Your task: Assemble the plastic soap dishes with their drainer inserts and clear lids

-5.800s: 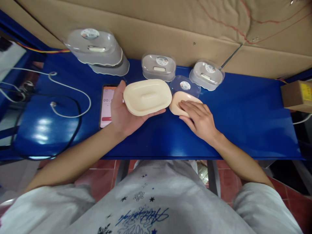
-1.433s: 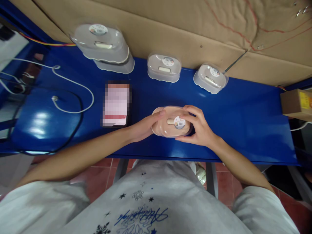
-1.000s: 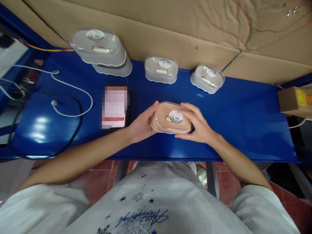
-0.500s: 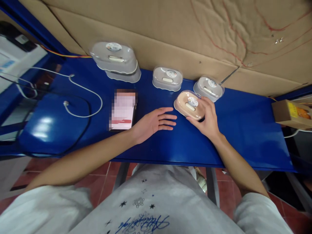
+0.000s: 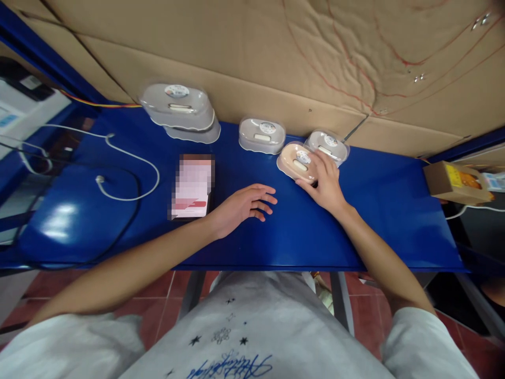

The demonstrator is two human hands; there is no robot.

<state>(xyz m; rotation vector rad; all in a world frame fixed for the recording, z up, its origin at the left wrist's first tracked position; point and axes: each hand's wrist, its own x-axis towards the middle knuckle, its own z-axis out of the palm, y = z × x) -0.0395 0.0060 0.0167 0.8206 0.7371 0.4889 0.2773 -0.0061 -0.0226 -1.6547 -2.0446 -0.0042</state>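
My right hand (image 5: pixel 325 184) has its fingers and thumb around the right side of a peach-coloured oval case (image 5: pixel 295 163) with a clear lid, a white handle and a round label. The case partly overlaps a grey case (image 5: pixel 328 147) behind it. My left hand (image 5: pixel 242 208) holds nothing; its fingers are apart and slightly curled above the blue table (image 5: pixel 276 242), between the peach case and a phone (image 5: pixel 192 187). Another grey case (image 5: pixel 262 136) stands behind, and two more grey cases (image 5: pixel 177 105) are stacked at the left back.
A white cable (image 5: pixel 158 176) and a black cable curl over the table's left part. Cardboard (image 5: pixel 236 63) lines the back. An open cardboard box (image 5: pixel 450 182) is at the right edge, and a white device (image 5: pixel 23 116) is at the far left.
My right hand and the peach case have moved back, closer to the grey case behind. The fingers of my left hand have curled slightly. The whole view has shifted a little.
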